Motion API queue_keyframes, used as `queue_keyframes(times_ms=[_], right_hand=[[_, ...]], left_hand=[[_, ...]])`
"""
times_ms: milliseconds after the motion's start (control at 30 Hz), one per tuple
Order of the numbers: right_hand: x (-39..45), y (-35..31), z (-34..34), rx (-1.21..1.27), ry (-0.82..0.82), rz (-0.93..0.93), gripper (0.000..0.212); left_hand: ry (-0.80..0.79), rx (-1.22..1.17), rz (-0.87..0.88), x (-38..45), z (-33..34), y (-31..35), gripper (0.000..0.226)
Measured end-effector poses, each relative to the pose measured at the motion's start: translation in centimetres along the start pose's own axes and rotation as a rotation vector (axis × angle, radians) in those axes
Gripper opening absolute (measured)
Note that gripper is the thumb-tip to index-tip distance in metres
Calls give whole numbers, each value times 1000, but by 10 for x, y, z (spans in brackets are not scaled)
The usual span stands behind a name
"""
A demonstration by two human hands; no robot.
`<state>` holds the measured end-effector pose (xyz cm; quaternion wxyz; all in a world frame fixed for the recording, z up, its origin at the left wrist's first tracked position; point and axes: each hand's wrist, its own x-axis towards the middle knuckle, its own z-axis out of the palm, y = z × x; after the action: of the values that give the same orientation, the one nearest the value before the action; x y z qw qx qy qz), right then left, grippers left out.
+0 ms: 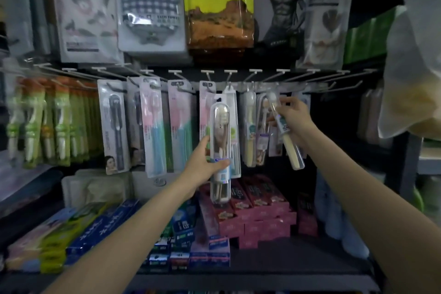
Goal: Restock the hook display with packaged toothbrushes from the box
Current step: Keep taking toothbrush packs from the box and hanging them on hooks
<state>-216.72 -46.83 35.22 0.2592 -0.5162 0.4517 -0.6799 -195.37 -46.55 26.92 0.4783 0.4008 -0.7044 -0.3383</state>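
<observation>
Now, mid-restock, each hand grips one packaged toothbrush before the hook rail (238,71): left hand (202,164) holds an upright clear pack (220,131), right hand (294,114) a tilted yellow-handled pack (287,133). Next, its hang hole, probably near a hook, needs threading on.

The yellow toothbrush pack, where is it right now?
In the head view, right of centre: the right hand holds the yellow toothbrush pack tilted, top up at the hook rail, beside hanging packs.

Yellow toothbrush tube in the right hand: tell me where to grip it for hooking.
Grip the yellow toothbrush tube around its middle, from its right side, as the right hand does. It is long, slim and tilted, so a mid-body hold probably leaves the top end free.
</observation>
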Motion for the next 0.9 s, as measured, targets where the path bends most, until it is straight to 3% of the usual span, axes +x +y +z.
queue_keyframes(times_ms=[433,600,733,900], right_hand=[[2,18,12,203,38,-27,19],[-6,15,20,28,-120,-181,15],[-6,14,29,1,-155,-122,12],[-2,6,35,41,-127,-54,13]], left_hand=[[43,36,-18,13,5,-7,82],[66,27,-43,18,-1,-10,80],[74,-4,-48,16,-7,-10,70],[72,20,-58,15,-14,-14,75]])
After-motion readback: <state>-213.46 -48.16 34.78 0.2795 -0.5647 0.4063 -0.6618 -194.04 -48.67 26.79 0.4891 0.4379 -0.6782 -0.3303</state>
